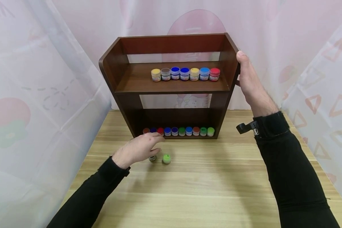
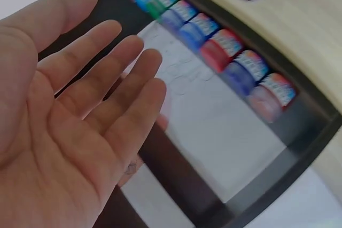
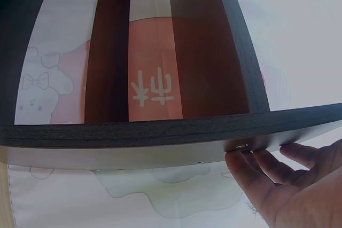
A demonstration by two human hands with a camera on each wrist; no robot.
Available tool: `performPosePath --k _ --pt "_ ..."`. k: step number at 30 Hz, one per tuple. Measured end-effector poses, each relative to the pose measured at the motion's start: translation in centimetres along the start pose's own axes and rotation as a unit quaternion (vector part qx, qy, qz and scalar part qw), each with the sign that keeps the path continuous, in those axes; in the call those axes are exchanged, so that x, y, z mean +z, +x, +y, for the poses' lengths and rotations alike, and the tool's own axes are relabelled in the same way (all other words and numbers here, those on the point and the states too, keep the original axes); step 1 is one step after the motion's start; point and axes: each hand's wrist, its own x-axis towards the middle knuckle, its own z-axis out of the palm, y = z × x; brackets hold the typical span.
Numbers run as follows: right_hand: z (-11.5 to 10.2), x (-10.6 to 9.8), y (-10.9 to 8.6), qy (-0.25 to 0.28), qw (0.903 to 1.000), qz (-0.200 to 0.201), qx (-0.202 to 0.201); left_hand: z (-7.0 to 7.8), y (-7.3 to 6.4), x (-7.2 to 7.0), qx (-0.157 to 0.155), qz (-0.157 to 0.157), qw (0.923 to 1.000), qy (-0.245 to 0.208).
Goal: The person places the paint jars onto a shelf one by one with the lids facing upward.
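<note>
My left hand (image 1: 139, 148) hovers in front of the lower shelf, fingers apart and loosely extended, holding nothing. Close under its fingertips a small paint jar (image 1: 152, 158) stands on the table, partly hidden by the thumb. Just right of it is a paint jar with a green lid (image 1: 166, 159). My right hand (image 1: 251, 85) rests against the outer right side of the dark brown wooden rack (image 1: 171, 92). In the right wrist view, its fingertips (image 3: 235, 159) press on the outside of the side panel.
On the upper shelf, a row of several paint jars (image 1: 184, 74) reaches toward the right side. Another row of several jars (image 1: 181, 131) lines the bottom shelf's front. The light wooden table (image 1: 193, 190) is bordered by printed curtains (image 1: 40, 95).
</note>
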Motion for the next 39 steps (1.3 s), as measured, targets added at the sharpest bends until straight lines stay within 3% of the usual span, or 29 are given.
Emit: performPosePath --k 12,22,29,39 --pt "0.0 0.0 0.0 0.000 1.0000 0.000 -0.001 -1.8 -1.1 2.8 -0.015 -0.047 0.9986 -0.017" --pt "0.1 0.1 0.1 0.000 1.0000 -0.003 -0.005 -2.5 -1.4 4.0 0.008 -0.027 0.9995 -0.012" --pt "0.1 0.1 0.1 -0.002 1.0000 0.000 -0.002 -2.7 -1.3 3.0 0.007 0.007 0.9997 -0.021" --pt "0.1 -0.1 0.2 0.011 0.9999 -0.007 0.003 -2.2 -1.5 -0.7 -0.008 0.057 0.9982 -0.016"
